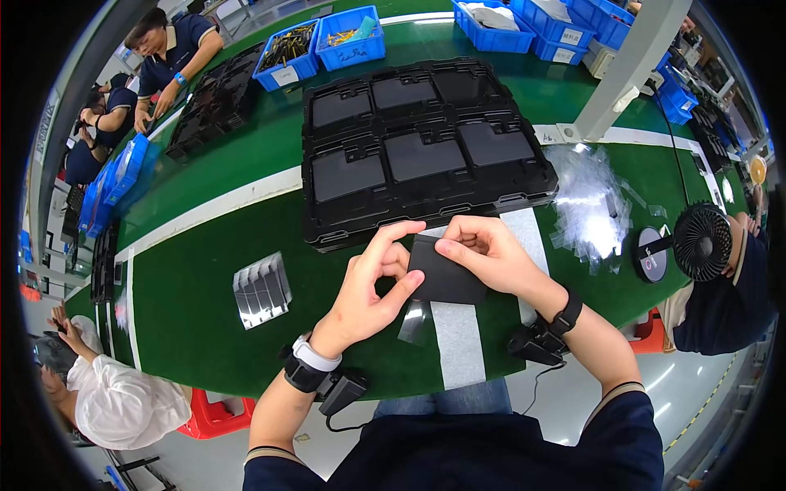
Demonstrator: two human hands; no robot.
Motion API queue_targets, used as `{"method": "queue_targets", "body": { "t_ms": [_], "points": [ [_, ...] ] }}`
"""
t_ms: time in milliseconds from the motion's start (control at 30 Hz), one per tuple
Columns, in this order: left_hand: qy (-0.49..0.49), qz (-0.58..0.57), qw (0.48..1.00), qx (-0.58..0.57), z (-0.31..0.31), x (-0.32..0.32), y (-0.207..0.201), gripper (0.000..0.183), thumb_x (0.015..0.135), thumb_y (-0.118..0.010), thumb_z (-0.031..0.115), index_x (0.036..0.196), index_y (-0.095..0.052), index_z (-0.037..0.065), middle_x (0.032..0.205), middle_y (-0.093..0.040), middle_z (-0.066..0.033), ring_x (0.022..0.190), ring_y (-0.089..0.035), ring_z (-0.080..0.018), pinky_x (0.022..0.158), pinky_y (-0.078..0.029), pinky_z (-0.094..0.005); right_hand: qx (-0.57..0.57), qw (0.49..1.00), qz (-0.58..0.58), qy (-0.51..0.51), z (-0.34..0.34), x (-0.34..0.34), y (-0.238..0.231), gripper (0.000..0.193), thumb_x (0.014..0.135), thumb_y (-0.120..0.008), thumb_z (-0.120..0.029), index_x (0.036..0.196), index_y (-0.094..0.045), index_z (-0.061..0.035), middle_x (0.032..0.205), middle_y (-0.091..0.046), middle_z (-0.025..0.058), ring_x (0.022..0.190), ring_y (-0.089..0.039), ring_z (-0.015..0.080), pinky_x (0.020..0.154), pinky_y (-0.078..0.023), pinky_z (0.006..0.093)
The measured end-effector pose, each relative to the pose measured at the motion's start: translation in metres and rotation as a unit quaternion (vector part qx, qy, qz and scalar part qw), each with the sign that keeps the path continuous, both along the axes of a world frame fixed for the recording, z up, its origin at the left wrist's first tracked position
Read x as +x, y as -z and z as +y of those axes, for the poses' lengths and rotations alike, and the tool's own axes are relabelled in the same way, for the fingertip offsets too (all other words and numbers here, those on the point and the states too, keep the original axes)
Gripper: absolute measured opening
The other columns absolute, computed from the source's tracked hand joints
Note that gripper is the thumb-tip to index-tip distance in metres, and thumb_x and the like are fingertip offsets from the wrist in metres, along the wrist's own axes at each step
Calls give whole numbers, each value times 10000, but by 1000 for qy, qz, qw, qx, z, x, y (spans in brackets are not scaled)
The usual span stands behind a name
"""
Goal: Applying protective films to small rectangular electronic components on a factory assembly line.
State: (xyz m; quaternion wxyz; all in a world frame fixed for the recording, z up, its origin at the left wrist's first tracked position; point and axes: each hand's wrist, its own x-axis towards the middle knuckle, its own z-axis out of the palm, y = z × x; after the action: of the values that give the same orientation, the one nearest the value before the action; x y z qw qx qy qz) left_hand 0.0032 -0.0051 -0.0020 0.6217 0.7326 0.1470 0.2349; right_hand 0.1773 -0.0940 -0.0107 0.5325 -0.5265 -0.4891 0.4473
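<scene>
Between my two hands is a flat black rectangular panel [449, 277], held just above the green table. My left hand [375, 282] pinches its left edge between thumb and fingers. The thumb of my right hand [490, 254] presses on its upper edge, with the fingers curled behind. Below the panel a white strip [458, 348] runs toward me, and a small clear film piece [414, 322] lies at its left. Beyond my hands stands a black plastic tray [426, 186] with dark panels in its compartments.
Glossy film sheets [262, 290] lie left of my hands. A heap of clear film [591, 209] sits at right, near a black fan [702, 241] on a round base. Blue bins [350, 38] line the far side, and a metal post [630, 74] rises at right. Other people sit around.
</scene>
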Motion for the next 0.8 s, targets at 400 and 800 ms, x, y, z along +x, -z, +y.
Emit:
{"method": "queue_targets", "body": {
  "t_ms": [400,800],
  "points": [
    [-11,-3,1000,2,-2,1,0,510,797,-530,-69,1274,-370,18,661,-501,-22,597,-516,-69,640,-419,-209,-66,986,151,21,-1,1,-11,290,911,-524,-226,682,-484,-52,624,-434,-60,565,-378,11,517,-328,186],
    [35,28,999,17,4,-4,1,443,849,-514,-14,1259,-348,3,792,-549,-37,742,-556,-92,708,-442,-222,-24,999,23,12,0,0,-2,294,920,-503,-235,702,-513,-38,630,-451,-51,581,-402,14,492,-326,190]
  ]
}}
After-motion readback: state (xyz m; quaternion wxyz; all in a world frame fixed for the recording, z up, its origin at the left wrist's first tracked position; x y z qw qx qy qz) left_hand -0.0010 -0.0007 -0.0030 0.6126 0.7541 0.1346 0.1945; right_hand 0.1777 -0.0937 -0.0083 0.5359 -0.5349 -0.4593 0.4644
